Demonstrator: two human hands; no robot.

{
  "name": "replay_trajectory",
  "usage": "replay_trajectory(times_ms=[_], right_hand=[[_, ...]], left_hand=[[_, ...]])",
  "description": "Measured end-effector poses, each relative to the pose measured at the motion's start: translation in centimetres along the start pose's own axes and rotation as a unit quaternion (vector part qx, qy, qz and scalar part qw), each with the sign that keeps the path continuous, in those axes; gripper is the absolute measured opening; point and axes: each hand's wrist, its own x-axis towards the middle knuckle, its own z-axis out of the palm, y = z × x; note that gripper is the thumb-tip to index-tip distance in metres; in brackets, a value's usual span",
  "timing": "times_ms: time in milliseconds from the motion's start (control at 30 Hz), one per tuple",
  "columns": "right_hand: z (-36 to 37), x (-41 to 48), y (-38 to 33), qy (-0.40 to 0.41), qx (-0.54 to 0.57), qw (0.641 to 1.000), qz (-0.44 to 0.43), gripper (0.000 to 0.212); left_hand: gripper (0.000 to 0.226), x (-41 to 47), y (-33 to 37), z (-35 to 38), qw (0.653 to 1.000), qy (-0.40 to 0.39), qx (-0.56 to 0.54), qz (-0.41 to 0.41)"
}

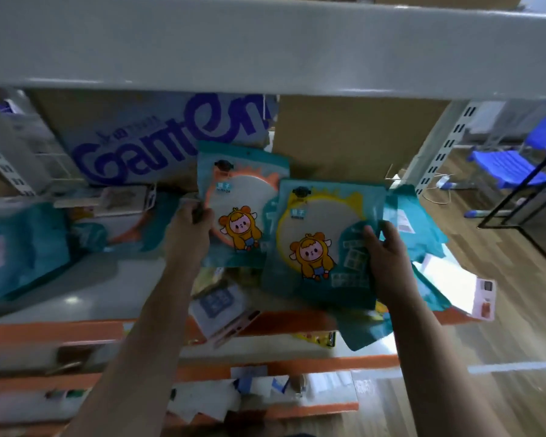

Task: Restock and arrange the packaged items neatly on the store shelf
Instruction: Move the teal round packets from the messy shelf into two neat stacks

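The task is judged to be partly done, with most of the arranging still ahead. Two teal packets are held above the middle of the shelf (76, 298). The orange-rimmed mirror packet (243, 197) is pinched at its left edge by the left grip (191, 222), which is closed on it. The yellow-rimmed mirror packet (322, 234) is clamped at its right edge by the right grip (388, 257), thumb on the front face. The yellow-rimmed packet overlaps the near right corner of the other. Neither packet has yet been set in a row.

Little order can be seen on the shelf. More teal packets (22, 247) lie flat and skewed at the left, and further teal packets (423, 234) are heaped at the right, some hanging over the near edge. Loose small packs (221, 307) are scattered under the held pair. A carton with blue lettering (158, 143) stands at the far side. Straightening of these piles is judged to remain, besides the placing of the two held packets.
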Motion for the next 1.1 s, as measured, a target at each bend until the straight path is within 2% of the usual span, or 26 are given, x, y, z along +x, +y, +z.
replay_trajectory(times_ms=[133,200,333,433,700,800,1100], right_hand=[[4.4,-1.7,0.3,-0.017,0.001,0.999,-0.029,0.013],[6.7,-2.6,0.4,-0.032,0.020,0.999,-0.023,0.014],[12.4,-5.2,-0.2,-0.058,0.042,0.997,0.003,0.020],[17.4,-8.5,-0.6,-0.095,0.053,0.994,-0.016,0.020],[30.1,-17.8,-0.3,-0.066,0.062,0.996,-0.018,0.021],[33.9,-20.5,0.4,-0.066,0.078,0.995,0.008,0.015],[45.4,-24.2,1.3,-0.067,0.093,0.992,0.048,0.016]], left_hand=[[0.004,-1.2,-2.3,-6.0,0.997,0.058,-0.054,-0.004],[0.012,-1.9,-3.4,-9.3,0.994,0.087,-0.061,0.004],[0.006,-3.3,-5.9,-16.3,0.992,0.119,-0.047,0.016],[0.008,-4.0,-8.3,-22.2,0.989,0.146,-0.021,0.009],[0.008,-5.0,-14.5,-37.7,0.984,0.180,0.001,-0.002],[0.008,-5.2,-16.9,-42.5,0.982,0.186,0.017,-0.006],[0.008,-3.5,-23.1,-51.5,0.977,0.209,-0.009,-0.029]])
